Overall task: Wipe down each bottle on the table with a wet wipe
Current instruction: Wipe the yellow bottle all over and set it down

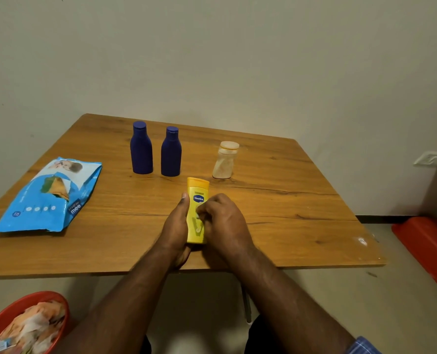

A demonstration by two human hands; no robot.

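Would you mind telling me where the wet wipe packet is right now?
The blue wet wipe packet lies flat on the table's left side, left of the two blue bottles.

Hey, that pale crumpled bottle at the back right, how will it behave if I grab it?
The pale bottle looks dented and twisted, so it will probably give under the fingers. It seems thin-walled, so likely light. It leans slightly on a narrow base, so a nudge may tip it.
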